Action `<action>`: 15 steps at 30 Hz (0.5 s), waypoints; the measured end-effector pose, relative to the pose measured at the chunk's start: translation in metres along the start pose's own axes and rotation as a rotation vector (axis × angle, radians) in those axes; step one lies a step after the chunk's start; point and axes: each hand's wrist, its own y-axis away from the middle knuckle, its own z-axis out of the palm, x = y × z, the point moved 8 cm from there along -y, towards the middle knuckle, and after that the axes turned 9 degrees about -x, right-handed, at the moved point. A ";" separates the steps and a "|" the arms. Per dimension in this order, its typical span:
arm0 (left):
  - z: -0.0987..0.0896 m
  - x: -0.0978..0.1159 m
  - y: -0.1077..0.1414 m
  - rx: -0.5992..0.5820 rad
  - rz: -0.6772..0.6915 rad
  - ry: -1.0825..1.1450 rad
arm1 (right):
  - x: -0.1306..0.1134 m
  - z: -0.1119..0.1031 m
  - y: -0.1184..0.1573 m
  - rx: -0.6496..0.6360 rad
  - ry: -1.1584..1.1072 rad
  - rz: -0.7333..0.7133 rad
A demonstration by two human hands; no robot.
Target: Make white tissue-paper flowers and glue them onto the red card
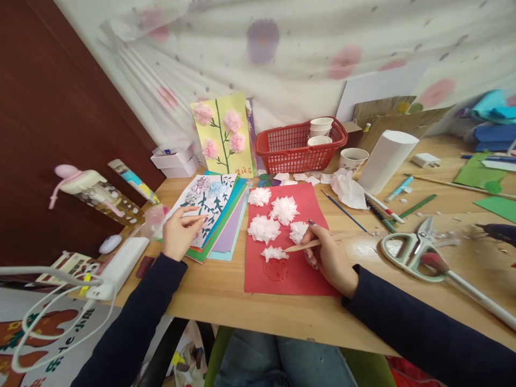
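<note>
My right hand (pixel 324 252) grips a pale wooden stick (pixel 299 246). The stick's tip meets a small ruffled white paper piece (pixel 273 253) on a red sheet (pixel 258 282). Just below that piece is a wet-looking glue ring (pixel 276 270). Several fluffy white paper tufts, such as one tuft (pixel 264 229), sit higher on the sheet. My left hand (pixel 181 231) hovers over or rests on a floral picture (pixel 207 201), which tops a stack of coloured papers (pixel 228 244). Its fingers are stretched out and a little apart, with nothing visible in them.
Behind stand a yellow flower picture (pixel 226 134) and a red basket (pixel 282 161) with paper cups. To the right lie scissors (pixel 407 250), a blue-handled brush (pixel 346 212) and crumpled tissue (pixel 349 191). On the left are a bottle (pixel 97 191) and a power strip (pixel 121 263).
</note>
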 end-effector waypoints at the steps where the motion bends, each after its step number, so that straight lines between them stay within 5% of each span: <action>1: 0.008 0.001 0.006 -0.042 0.000 0.026 | 0.000 0.000 0.000 0.002 0.004 -0.005; 7: 0.028 0.002 0.025 -0.188 0.025 0.021 | -0.002 0.002 0.002 -0.010 -0.001 0.004; 15: 0.051 0.013 0.007 -0.405 0.116 -0.124 | -0.002 0.003 0.000 -0.020 -0.002 0.002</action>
